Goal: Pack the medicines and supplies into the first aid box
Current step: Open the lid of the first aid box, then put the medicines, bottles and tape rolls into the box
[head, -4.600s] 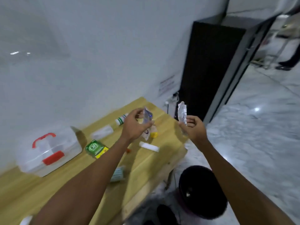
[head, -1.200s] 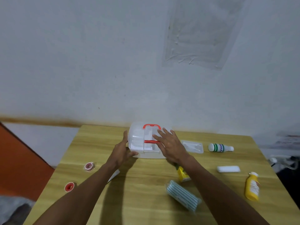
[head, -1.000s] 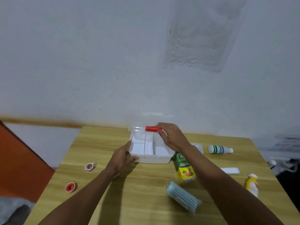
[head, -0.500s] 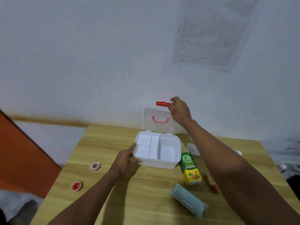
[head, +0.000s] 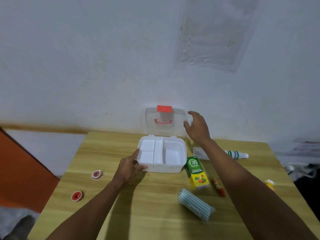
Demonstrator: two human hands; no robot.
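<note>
Box (head: pixel 161 157) of white plastic sits open near the far edge of the tabletop (head: pixel 138 213), and its clear lid (head: pixel 164 122) stands almost upright against the wall, with the red latch (head: pixel 164 108) at the top. Inside, the compartments look empty, so I judge that packing has not started.

The left hand (head: pixel 129 168) is closed on the near left corner of the box and steadies it. The right hand (head: pixel 197 126) is spread, with nothing in it, just beside the right edge of the lid; I cannot tell if it touches the lid.

To do this step well, the lid should rest fully back before the right hand goes away, otherwise it may fall shut. The left hand should hold the light box so that it does not slide.

The nearest things are at the right of the box: the green and yellow OB herbal carton (head: pixel 196 172), the small red tube (head: pixel 219 187) and the striped bandage roll (head: pixel 195 205). The two tape rolls (head: pixel 78 196) lie at the left. The carton is long, so it probably fits best in the wide right compartment, lying flat. The small rolls may go into the narrow left compartments.
</note>
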